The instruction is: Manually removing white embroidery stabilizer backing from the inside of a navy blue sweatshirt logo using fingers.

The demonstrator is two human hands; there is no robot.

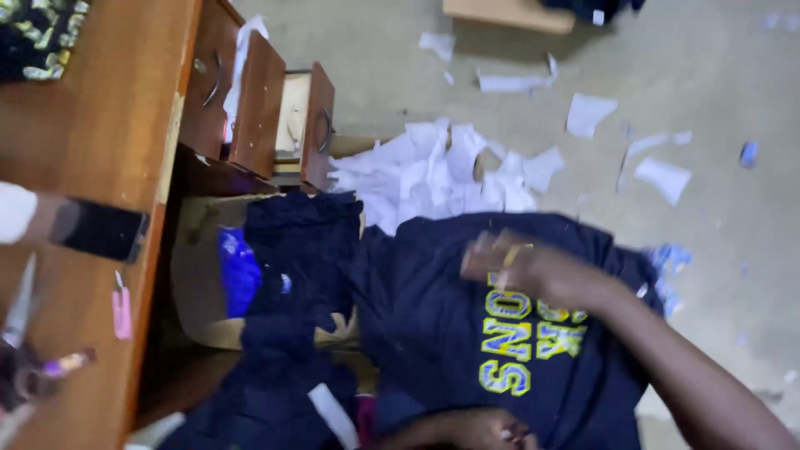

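Observation:
A navy T-shirt (433, 333) with yellow lettering is spread out in front of me, above the floor. My right hand (517, 265) reaches in from the lower right. It lies on the shirt's upper part, blurred, its fingers curled into the fabric. My left hand (467, 429) shows only partly at the bottom edge, closed on the shirt's lower edge. More dark navy garments (300, 242) are heaped just left of the shirt, over a cardboard box (193, 275).
A wooden desk (92, 125) fills the left side, with open drawers (258, 100). A black phone (100, 229), scissors (18, 308) and a pink item (122, 312) lie on it. A blue bag (237, 271) sits in the box. White paper scraps (442, 171) litter the concrete floor.

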